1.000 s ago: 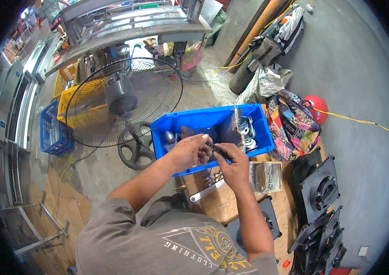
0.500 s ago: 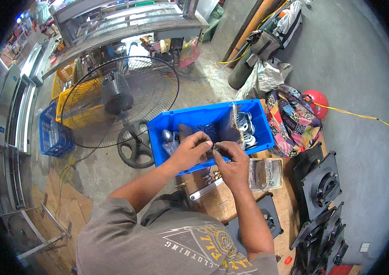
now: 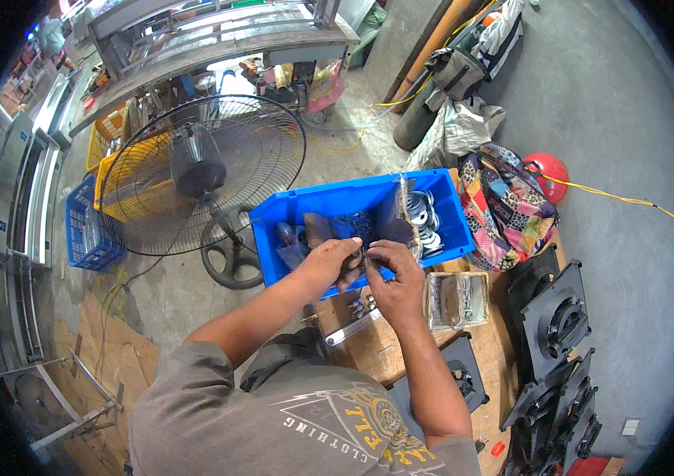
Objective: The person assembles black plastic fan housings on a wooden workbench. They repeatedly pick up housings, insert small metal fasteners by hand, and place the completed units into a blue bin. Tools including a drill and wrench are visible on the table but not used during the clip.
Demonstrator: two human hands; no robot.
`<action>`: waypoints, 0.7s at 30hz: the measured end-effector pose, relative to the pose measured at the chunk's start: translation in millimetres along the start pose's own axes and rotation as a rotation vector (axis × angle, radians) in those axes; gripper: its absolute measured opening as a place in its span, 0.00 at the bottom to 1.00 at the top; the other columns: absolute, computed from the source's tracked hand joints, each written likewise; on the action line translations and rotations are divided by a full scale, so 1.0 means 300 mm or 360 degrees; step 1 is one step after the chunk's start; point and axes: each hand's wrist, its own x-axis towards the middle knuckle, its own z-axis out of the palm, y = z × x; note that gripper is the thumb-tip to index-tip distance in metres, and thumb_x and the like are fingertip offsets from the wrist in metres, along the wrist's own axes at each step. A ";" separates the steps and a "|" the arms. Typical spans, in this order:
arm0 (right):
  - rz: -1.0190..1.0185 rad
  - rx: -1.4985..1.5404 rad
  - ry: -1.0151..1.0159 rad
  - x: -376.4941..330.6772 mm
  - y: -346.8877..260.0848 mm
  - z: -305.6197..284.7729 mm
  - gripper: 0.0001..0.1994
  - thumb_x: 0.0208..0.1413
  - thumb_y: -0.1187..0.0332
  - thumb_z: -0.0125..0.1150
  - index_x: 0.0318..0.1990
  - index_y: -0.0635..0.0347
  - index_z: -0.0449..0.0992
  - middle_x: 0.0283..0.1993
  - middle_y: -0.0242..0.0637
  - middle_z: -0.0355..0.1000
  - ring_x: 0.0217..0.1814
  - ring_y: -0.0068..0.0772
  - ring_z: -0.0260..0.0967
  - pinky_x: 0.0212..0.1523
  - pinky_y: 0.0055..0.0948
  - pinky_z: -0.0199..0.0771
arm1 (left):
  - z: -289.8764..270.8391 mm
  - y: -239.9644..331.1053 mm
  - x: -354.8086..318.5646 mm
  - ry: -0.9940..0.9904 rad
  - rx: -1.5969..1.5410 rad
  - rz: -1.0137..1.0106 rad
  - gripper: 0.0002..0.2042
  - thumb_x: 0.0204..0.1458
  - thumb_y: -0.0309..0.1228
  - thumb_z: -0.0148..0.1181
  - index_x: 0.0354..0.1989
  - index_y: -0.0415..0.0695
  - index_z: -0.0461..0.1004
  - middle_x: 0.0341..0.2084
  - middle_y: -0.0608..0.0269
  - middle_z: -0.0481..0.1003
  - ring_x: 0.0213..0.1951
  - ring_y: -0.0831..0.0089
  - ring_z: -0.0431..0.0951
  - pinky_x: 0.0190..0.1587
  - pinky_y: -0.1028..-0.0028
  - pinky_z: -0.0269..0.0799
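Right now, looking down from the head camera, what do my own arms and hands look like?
Your left hand and right hand are gloveless, with no watch or bracelet visible on either wrist. The forearms are bare, below short, loose grey-brown sleeves. The matching shirt has a white and yellow print.

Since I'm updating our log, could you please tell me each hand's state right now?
Left hand: closed, seemingly pinching a small dark piece, shape and material unclear.
Right hand: closed on the same piece, by the blue rectangular plastic bin.
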 end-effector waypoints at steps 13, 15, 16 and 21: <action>-0.0030 -0.0282 -0.0028 0.084 0.036 -0.042 0.08 0.52 0.75 0.65 0.40 0.64 0.79 0.44 0.45 0.77 0.46 0.45 0.77 0.47 0.34 0.75 | -0.070 0.035 0.035 -0.0114 0.0248 -0.0111 0.19 0.64 0.46 0.51 0.24 0.46 0.69 0.15 0.65 0.70 0.16 0.74 0.68 0.20 0.74 0.62; 0.0045 -0.0330 -0.0147 0.088 0.061 -0.042 0.08 0.53 0.74 0.65 0.41 0.64 0.80 0.44 0.46 0.77 0.45 0.45 0.77 0.47 0.34 0.75 | -0.085 0.042 0.047 0.0110 0.0403 0.0107 0.19 0.64 0.45 0.51 0.27 0.44 0.71 0.19 0.64 0.73 0.18 0.76 0.71 0.23 0.75 0.65; 0.0124 -0.0363 -0.0211 0.087 0.073 -0.039 0.09 0.54 0.73 0.64 0.42 0.64 0.80 0.44 0.46 0.76 0.45 0.45 0.76 0.46 0.34 0.75 | -0.095 0.045 0.053 0.0213 0.0478 0.0226 0.18 0.64 0.45 0.51 0.29 0.43 0.73 0.20 0.63 0.75 0.20 0.77 0.72 0.25 0.76 0.67; 0.0227 -0.0131 -0.0190 0.068 0.119 -0.024 0.10 0.55 0.72 0.63 0.43 0.64 0.81 0.42 0.46 0.77 0.45 0.46 0.76 0.46 0.36 0.75 | -0.111 0.013 0.056 0.0234 0.0691 0.0281 0.11 0.62 0.37 0.58 0.34 0.42 0.74 0.28 0.63 0.78 0.27 0.78 0.77 0.32 0.76 0.73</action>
